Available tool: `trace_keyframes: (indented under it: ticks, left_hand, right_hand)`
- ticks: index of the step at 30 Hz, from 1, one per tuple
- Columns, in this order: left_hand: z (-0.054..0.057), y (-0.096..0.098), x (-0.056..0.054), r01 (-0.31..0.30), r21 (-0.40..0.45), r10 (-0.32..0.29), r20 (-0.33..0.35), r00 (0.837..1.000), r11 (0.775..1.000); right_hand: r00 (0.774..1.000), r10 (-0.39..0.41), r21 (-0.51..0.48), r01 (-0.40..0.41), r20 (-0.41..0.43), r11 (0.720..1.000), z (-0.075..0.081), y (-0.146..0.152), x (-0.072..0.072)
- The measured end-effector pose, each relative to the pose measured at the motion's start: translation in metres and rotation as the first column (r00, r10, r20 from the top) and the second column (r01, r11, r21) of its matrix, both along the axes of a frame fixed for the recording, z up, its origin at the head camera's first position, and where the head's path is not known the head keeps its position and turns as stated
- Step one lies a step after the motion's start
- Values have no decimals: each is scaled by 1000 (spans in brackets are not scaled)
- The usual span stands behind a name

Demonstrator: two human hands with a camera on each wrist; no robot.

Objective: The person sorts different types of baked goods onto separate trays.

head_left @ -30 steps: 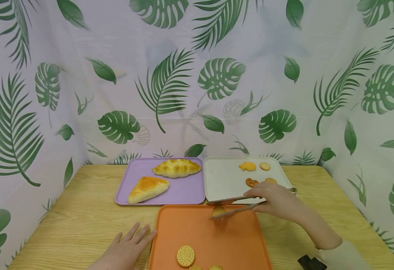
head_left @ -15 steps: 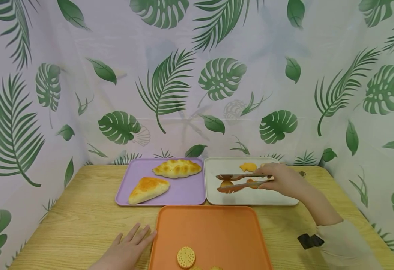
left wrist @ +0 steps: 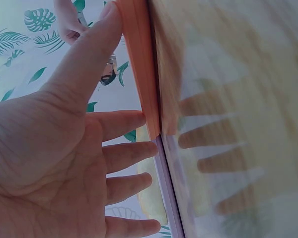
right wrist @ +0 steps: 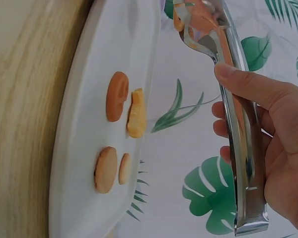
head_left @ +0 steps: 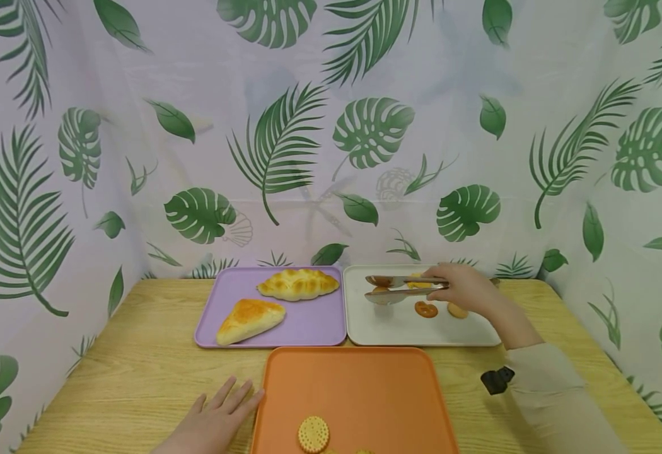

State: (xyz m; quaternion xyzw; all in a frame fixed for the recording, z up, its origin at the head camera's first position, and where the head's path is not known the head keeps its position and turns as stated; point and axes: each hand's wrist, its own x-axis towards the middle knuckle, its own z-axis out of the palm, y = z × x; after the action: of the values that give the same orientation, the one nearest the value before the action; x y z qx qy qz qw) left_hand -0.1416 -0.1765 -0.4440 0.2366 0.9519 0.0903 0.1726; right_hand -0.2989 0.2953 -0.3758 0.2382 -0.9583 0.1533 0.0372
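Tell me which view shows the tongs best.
Right wrist: the tongs appear largest, with much of their length showing. Head: the right hand hides part of them. Left wrist: only a small, distant piece shows.

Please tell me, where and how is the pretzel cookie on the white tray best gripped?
Probably by its near and far edges, with the tongs from above: the pretzel cookie lies flat, and in the head view a round cookie sits close to its right.

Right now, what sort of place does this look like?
Probably a staged practice booth: leaf-print sheeting walls the table on three sides, and tongs are held over a white tray bearing a pretzel.
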Motion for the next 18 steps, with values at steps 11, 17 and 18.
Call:
trace_keyframes:
  ticks: [11, 17, 18]
  left_hand:
    - [1, -1, 2, -8, 13, 8, 20, 1000, 1000]
    - [1, -1, 1, -4, 9, 4, 7, 1000, 1000]
    - [1, -1, 1, -6, 8, 6, 8, 1000, 1000]
  right_hand:
    - [996, -89, 32, 89, 13, 996, -22, -2, -34]
    - [986, -158, 62, 155, 44, 986, -30, 2, -45]
    - [984, -169, 67, 165, 52, 984, -31, 3, -46]
